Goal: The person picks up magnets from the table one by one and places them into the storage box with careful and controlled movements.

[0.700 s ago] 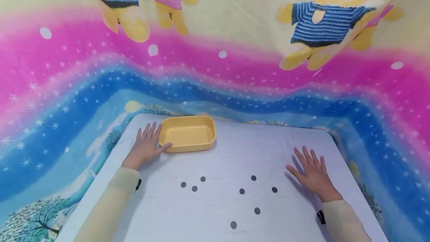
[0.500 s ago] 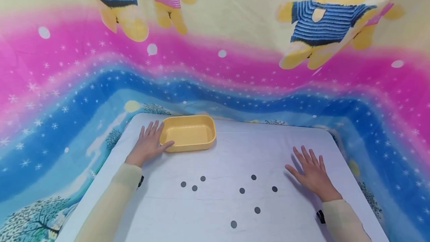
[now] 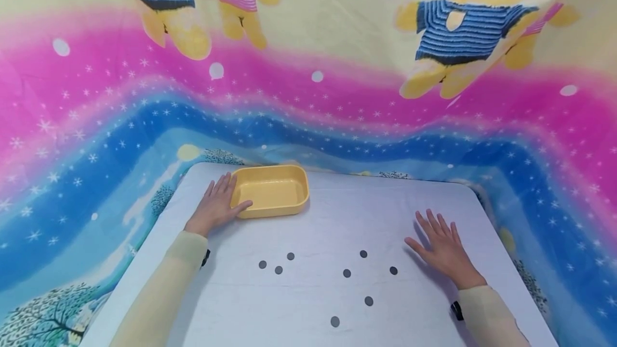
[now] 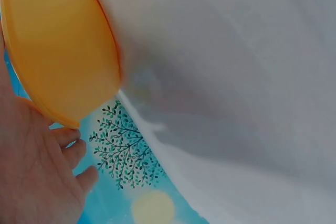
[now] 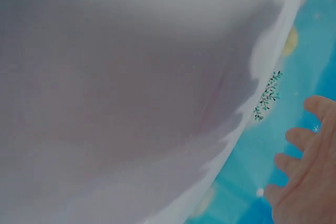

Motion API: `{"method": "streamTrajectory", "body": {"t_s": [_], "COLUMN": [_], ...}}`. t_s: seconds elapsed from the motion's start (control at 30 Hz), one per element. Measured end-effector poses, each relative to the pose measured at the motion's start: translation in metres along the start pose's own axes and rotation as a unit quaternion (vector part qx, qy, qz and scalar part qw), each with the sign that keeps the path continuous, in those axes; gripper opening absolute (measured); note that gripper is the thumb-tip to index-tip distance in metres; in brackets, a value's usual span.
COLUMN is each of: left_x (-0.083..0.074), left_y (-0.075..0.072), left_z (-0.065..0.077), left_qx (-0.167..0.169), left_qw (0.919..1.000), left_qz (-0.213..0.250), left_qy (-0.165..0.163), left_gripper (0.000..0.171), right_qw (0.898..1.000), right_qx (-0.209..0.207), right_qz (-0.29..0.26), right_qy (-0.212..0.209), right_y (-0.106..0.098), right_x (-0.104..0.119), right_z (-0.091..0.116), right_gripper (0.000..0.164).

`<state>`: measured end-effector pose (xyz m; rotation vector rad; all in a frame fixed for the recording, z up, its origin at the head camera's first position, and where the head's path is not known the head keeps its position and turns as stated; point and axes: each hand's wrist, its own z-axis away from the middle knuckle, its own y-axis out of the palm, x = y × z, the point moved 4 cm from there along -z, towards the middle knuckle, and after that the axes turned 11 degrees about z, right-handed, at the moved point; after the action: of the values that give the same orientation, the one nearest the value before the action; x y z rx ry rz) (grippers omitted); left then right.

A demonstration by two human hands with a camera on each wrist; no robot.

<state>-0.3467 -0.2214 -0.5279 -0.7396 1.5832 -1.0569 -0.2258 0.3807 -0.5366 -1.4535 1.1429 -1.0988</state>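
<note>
Yellow and smooth-walled, the tray is my landmark, standing at the far part of the white table. My left hand is at its left end: the fingers lie straight along that side, and my thumb reaches across the near left corner. From the left wrist, my fingertips show at the rim, one appearing to touch it, though how firmly they press I cannot tell.

My right hand is well apart from the left, out to the right of the tray and nearer to me. Its fingers are spread and straight over the table, and the right-wrist view shows a finger-shaped shadow on the white cloth beside them.

Eight dark grey discs lie flat on the nearer side of the tray. Three make a small group just in front of it; the other five are scattered to the right of those, with my right hand near the outermost one.

Cream sleeves cover my forearms. Beyond the tray rises a printed fabric, blue, pink and pale yellow, with bears in striped tops.
</note>
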Motion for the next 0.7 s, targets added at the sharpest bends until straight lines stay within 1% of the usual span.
{"method": "streamTrajectory", "body": {"t_s": [0.17, 0.37, 0.57, 0.7], "left_x": [-0.001, 0.001, 0.004, 0.004], "left_y": [0.001, 0.0, 0.0, 0.001], "left_z": [0.001, 0.0, 0.004, 0.004], "left_qx": [0.01, 0.011, 0.017, 0.018], "left_qw": [0.9998, 0.9998, 0.9996, 0.9993], "left_qz": [0.014, 0.015, 0.024, 0.032], "left_qy": [0.0, 0.004, -0.001, 0.001], "left_gripper": [0.112, 0.112, 0.113, 0.113], "right_qw": [1.0, 1.0, 0.999, 0.999], "right_qx": [0.007, 0.024, 0.05, 0.054], "right_qz": [-0.005, -0.006, -0.006, -0.005], "right_qy": [-0.005, 0.0, 0.002, 0.002], "right_y": [0.002, 0.003, 0.007, 0.008], "right_x": [0.003, 0.007, 0.011, 0.015], "right_z": [-0.001, -0.004, -0.006, -0.006], "right_gripper": [0.088, 0.09, 0.094, 0.094]}}
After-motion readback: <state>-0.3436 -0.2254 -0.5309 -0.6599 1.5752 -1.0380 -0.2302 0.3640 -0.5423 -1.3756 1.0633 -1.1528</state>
